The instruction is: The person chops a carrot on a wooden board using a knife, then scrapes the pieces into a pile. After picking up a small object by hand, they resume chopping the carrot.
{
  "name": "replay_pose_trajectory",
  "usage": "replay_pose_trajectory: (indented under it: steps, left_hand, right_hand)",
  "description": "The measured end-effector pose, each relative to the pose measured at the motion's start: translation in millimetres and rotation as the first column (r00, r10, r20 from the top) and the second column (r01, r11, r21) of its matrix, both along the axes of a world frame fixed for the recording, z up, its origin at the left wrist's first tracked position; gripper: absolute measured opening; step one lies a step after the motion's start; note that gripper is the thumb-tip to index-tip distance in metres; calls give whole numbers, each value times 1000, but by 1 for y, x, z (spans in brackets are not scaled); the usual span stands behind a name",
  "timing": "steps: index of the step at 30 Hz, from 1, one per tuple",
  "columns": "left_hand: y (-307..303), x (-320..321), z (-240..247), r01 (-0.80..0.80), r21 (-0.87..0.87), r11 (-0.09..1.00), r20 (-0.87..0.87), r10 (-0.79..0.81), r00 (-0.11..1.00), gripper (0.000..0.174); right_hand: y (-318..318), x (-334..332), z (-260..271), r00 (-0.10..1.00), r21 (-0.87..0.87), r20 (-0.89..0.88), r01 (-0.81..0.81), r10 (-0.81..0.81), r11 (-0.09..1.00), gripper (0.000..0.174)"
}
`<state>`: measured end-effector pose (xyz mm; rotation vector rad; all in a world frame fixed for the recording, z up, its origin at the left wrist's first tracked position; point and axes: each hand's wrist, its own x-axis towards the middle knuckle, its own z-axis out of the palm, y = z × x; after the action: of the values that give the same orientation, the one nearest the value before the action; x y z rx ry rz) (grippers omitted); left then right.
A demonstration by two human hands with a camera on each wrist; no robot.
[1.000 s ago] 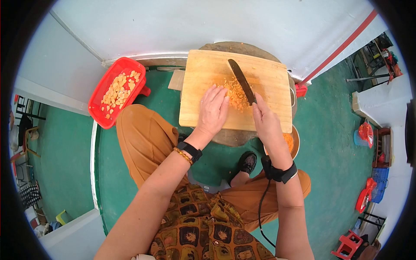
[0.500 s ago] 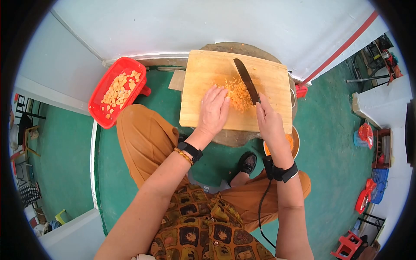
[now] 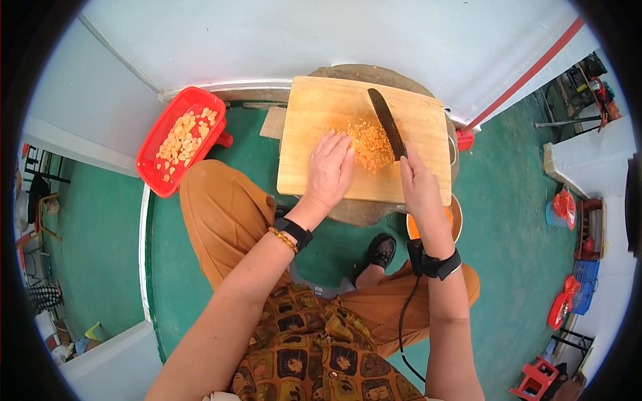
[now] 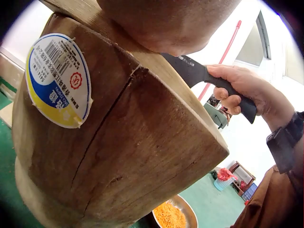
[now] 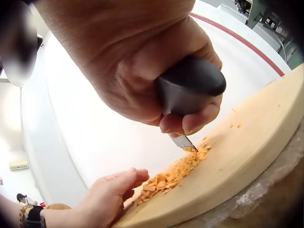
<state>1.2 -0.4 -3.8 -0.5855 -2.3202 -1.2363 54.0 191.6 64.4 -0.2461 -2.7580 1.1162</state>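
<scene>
A wooden cutting board (image 3: 314,107) lies on a round wood block (image 4: 118,156). On it sits a pile of finely chopped orange pieces (image 3: 371,144) (image 5: 175,173). My right hand (image 3: 418,184) (image 5: 142,71) grips the black handle of a dark knife (image 3: 386,120) (image 4: 194,71), whose blade stands at the pile's right side. My left hand (image 3: 329,167) (image 5: 111,194) rests flat on the board, fingers straight, touching the pile's left edge.
A red basket (image 3: 179,139) of pale orange chunks stands on the green floor to the left. A metal bowl (image 3: 456,217) (image 4: 173,216) of orange shreds sits below the block's right side. White walls close in behind; red stools and baskets stand far right.
The knife and my right hand have shifted rightward across the board, and the orange pile has gathered into a tighter heap. My left hand has stayed put.
</scene>
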Motion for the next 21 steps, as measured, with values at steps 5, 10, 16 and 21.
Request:
replay_pose_trajectory:
  steps: [5, 10, 16, 21]
  left_hand:
    - [0, -2, -1, 2, 3, 1000, -7, -2, 1000, 29]
    - [0, -1, 0, 1, -5, 1000, 4, -1, 1000, 29]
    - [1, -1, 1, -6, 12, 1000, -5, 6, 1000, 29]
    - [1, 0, 0, -24, -37, 999, -23, 23, 999, 27]
  right_hand:
    - [-1, 0, 10, 1000, -18, 22, 20, -20, 1000, 40]
    - [3, 0, -3, 999, 64, -37, -22, 24, 998, 40]
    - [5, 0, -4, 996, 48, -84, -8, 12, 999, 40]
    - [7, -1, 4, 1000, -64, 10, 23, -22, 998, 40]
